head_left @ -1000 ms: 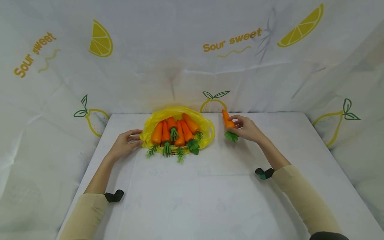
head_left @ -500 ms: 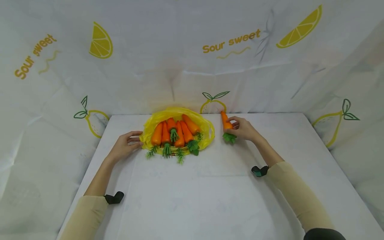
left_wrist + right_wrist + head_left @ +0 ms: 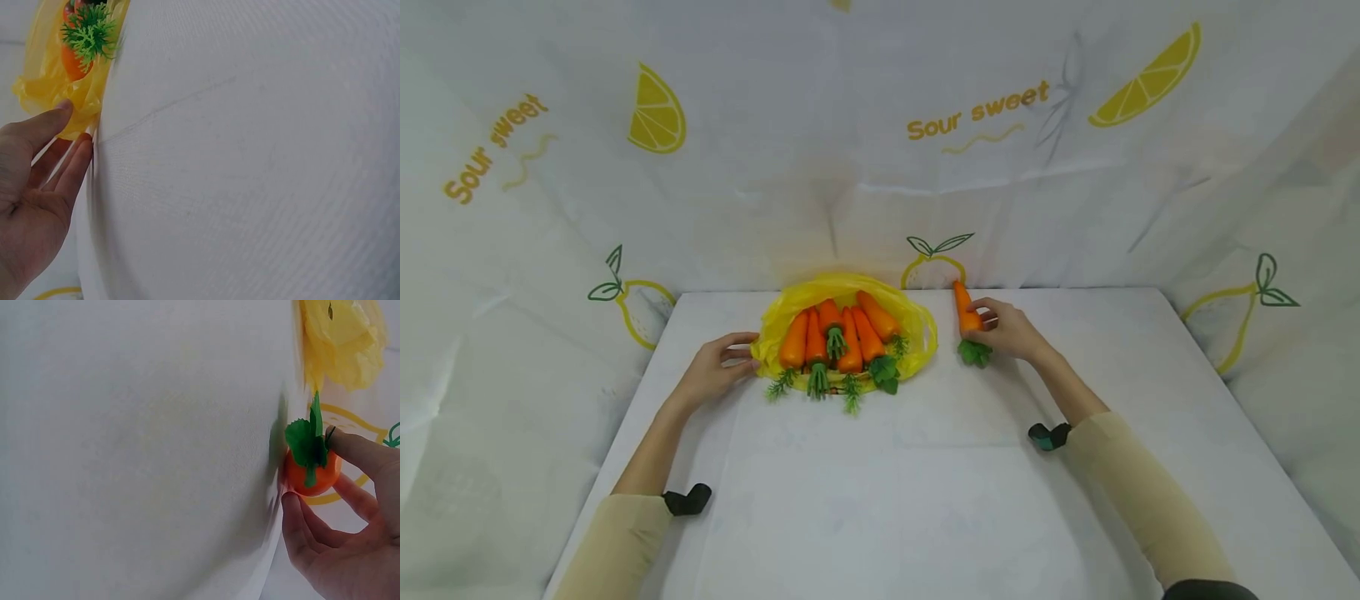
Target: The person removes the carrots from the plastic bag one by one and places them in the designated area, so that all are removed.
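A yellow plastic bag (image 3: 921, 333) lies at the back of the white table, its mouth toward me. Inside are several orange carrots (image 3: 793, 340), green tops pointing to the front. At the bag's left edge my left hand (image 3: 718, 367) has the crinkled plastic (image 3: 78, 103) between thumb and fingers. Right of the bag, my right hand (image 3: 1011, 331) grips another carrot (image 3: 964, 307) near its leafy end, tip pointing to the back. The right wrist view shows the carrot's round end (image 3: 312, 478) between thumb and fingers, close to the tabletop.
The white table (image 3: 865, 500) meets a white cloth backdrop (image 3: 775, 183) with printed lemons just behind the bag. A black wrist mount (image 3: 688, 500) shows on the left wrist, another mount (image 3: 1049, 437) on the right.
My right hand and its carrot have shifted slightly left and lower, the sleeve following. The left hand stays at the bag's edge. The whole head view has tilted a little.
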Motion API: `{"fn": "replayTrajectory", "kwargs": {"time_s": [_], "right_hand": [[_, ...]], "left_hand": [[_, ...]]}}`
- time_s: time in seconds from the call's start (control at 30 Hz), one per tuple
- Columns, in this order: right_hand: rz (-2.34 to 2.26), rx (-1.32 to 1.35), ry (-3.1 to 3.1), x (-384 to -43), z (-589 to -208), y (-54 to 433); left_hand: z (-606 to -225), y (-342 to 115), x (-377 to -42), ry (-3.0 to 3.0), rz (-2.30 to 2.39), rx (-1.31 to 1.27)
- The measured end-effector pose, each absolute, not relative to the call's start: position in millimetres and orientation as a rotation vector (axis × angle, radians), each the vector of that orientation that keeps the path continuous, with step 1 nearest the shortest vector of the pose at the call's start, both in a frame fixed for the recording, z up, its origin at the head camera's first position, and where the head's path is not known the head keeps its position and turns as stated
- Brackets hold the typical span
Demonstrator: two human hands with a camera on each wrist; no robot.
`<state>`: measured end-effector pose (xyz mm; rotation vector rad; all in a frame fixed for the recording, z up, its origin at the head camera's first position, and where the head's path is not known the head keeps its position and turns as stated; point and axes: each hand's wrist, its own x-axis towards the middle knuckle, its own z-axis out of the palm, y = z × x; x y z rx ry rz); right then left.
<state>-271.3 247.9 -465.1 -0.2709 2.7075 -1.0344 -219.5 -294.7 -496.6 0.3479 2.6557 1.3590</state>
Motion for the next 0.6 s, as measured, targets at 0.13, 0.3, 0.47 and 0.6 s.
{"fn": "replayTrajectory", "kwargs": {"time_s": [0.13,0.3,0.47,0.6], "right_hand": [[-1.052,-0.261,2.707,-270,-464,249],[-1.092,-0.287,2.726,-270,-459,252],[-1.12,-0.328,2.746,-270,-454,252],[-1.125,-0.34,2.748,-270,-453,252]], "left_hand": [[-496,-294,-219,2.656,1.368,0.341],[-495,-293,-217,2.648,1.385,0.352],[-494,-292,-216,2.64,1.396,0.359],[-493,-292,-215,2.638,1.401,0.358]]}}
